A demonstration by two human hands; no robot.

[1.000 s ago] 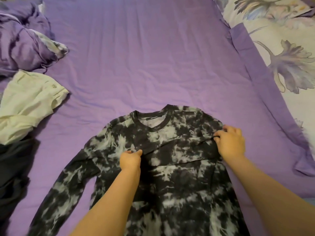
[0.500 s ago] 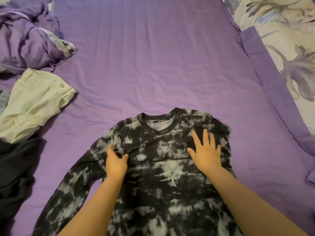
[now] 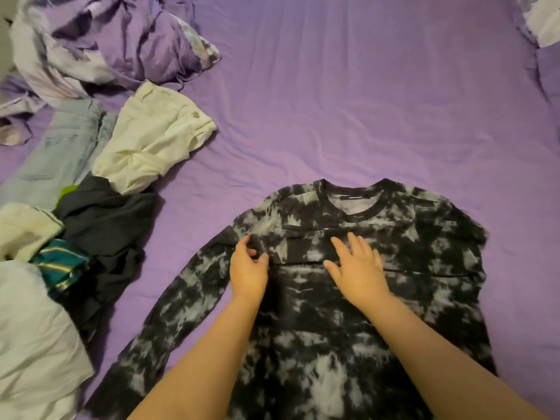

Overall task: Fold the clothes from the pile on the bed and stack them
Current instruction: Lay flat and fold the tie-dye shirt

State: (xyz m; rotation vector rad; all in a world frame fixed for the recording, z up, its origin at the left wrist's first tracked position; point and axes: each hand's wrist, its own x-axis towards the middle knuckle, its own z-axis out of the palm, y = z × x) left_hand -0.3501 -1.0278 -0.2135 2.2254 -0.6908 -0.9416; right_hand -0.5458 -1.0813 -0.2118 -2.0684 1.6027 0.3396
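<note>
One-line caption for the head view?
Both hands, left hand and right hand, rest on a tie-dye shirt spread on the purple bed, clothes pile alongside.

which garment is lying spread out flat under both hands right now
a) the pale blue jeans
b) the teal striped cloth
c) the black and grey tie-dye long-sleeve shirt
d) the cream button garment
c: the black and grey tie-dye long-sleeve shirt lies spread on the purple bedsheet, with the left hand and right hand both on its chest area.
</note>
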